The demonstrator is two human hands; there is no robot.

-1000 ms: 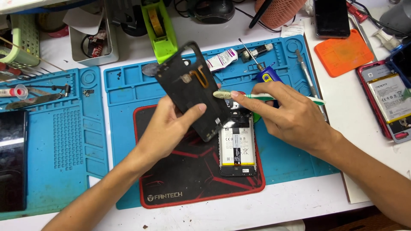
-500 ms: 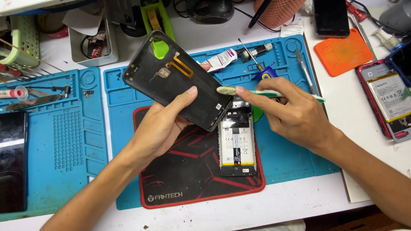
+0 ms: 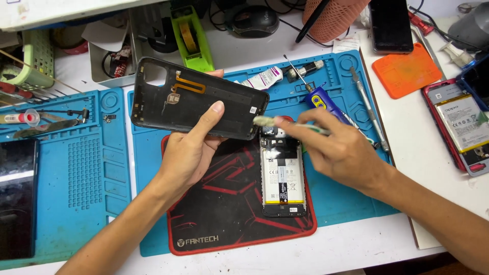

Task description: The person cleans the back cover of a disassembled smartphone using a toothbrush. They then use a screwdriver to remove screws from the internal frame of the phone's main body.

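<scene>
My left hand (image 3: pixel 191 147) holds a black phone back cover (image 3: pixel 196 99) lifted above the mats, its inner side facing up with an orange flex cable showing. My right hand (image 3: pixel 341 147) grips a small pale green brush (image 3: pixel 285 124), its bristle end close to the cover's right edge. Below both hands an opened phone (image 3: pixel 283 173) lies flat with its battery exposed, resting on a black and red mat (image 3: pixel 224 203).
Two blue work mats (image 3: pixel 81 178) cover the desk. A green tape dispenser (image 3: pixel 191 38), tubes and a screwdriver (image 3: pixel 369 107) lie at the back. An orange pad (image 3: pixel 405 71), a dark phone (image 3: pixel 390 25) and another opened phone (image 3: pixel 461 125) sit right. A dark screen (image 3: pixel 18 198) lies far left.
The back cover has swung from steeply tilted to nearly level and moved left. My right hand with the brush has shifted down toward the opened phone.
</scene>
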